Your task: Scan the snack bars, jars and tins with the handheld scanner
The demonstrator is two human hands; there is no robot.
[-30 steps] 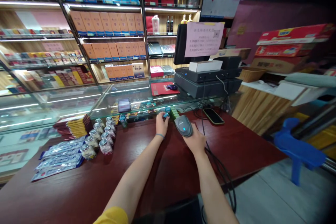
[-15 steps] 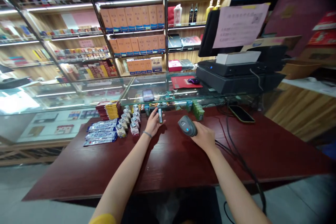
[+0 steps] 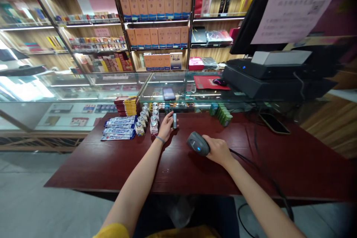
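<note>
My left hand (image 3: 166, 127) holds a small slim pack (image 3: 174, 121) upright above the dark red counter (image 3: 195, 167), just right of a cluster of small glass jars (image 3: 146, 118). My right hand (image 3: 219, 150) grips a grey barcode scanner (image 3: 198, 143) with a blue light, its head turned left toward the pack. The scanner's black cable (image 3: 259, 171) trails off to the right across the counter.
Blue sachets (image 3: 118, 132) and a stack of red and yellow packs (image 3: 126, 105) lie left of the jars. Green packs (image 3: 223, 114) and a phone (image 3: 272, 123) sit to the right. A glass display case (image 3: 111, 89), a till with monitor (image 3: 276, 78) and stocked shelves stand behind.
My left hand lifted the small pack from the row by the glass case and holds it upright. The scanner hand dropped back toward me. The view swung left and back.
</note>
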